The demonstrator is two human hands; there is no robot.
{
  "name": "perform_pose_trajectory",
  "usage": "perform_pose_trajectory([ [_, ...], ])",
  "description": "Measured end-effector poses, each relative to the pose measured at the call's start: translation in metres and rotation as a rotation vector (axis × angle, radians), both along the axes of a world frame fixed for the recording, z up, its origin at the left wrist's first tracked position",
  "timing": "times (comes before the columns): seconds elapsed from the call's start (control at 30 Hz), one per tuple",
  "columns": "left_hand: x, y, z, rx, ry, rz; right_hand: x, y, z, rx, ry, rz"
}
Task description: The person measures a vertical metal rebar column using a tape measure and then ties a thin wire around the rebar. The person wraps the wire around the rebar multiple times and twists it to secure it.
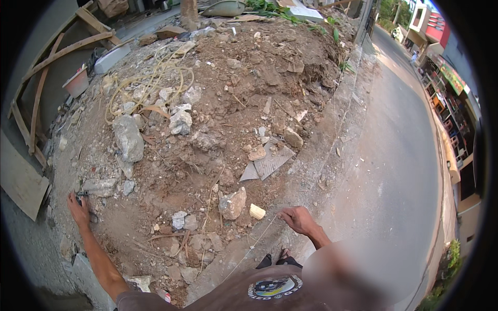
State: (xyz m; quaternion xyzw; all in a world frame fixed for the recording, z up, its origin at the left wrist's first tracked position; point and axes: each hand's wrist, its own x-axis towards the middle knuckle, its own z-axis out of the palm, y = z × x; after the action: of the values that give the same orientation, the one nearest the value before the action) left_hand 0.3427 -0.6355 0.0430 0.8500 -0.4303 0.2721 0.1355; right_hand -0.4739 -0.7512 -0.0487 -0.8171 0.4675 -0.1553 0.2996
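Note:
My left hand [79, 211] reaches far out to the left, fingers curled at a small dark object [81, 195] beside a long grey chunk of concrete [100, 187]. The object's kind is too small to make out. Near my body, my right hand [299, 220] is closed, thumb and fingertips pinched at a thin white string [262, 236]. The string slants from my fingers down toward the lower left, with a small knot along it. Just left of that hand lie a pale yellow block [257, 211] and a rough stone [233, 203].
A mound of brown soil [249, 72] and rubble spreads ahead, with a yellow hose [150, 85], large stones [127, 138] and broken tile pieces [273, 159]. Wooden boards [44, 98] and a bucket [77, 83] stand at left. An asphalt road [397, 171] runs along the right.

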Motion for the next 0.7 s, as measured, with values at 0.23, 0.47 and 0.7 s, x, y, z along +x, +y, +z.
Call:
perform_pose_trajectory([
  [0.23,-0.165,0.035,0.067,-0.325,0.57,-0.228,-0.027,-0.018,0.003,-0.123,-0.131,0.001],
  [0.47,-0.462,0.003,0.069,0.118,1.755,-0.709,-0.08,-0.016,0.025,-0.221,-0.28,-0.041],
  [0.7,-0.665,-0.1,0.039,0.789,2.018,-0.99,-0.145,-0.027,0.055,-0.295,-0.189,-0.115],
])
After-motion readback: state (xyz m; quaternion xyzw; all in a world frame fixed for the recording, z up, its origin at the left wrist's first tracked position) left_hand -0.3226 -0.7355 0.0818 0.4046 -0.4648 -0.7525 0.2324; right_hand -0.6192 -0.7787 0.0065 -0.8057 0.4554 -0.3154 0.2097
